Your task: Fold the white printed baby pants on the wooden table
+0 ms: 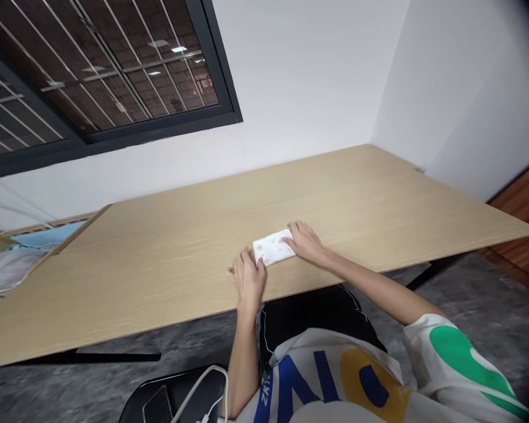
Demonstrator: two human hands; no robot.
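A small white folded cloth (273, 248) with a scattered print lies flat on the wooden table, close to its front edge. My right hand (306, 241) grips its right end, thumb on top and fingers around the far corner. At the opposite end, my left hand (249, 277) rests on the tabletop with its fingers apart. Its thumb touches the cloth's near left corner, while the other fingers lie beside the left edge. The underside of the cloth is hidden.
The light wooden table (180, 241) runs along a white wall below a barred window (114, 64). At far left, an open box (83, 232) holds blue and white soft items. A black chair (171, 393) with a pale cable (198, 385) stands below the table.
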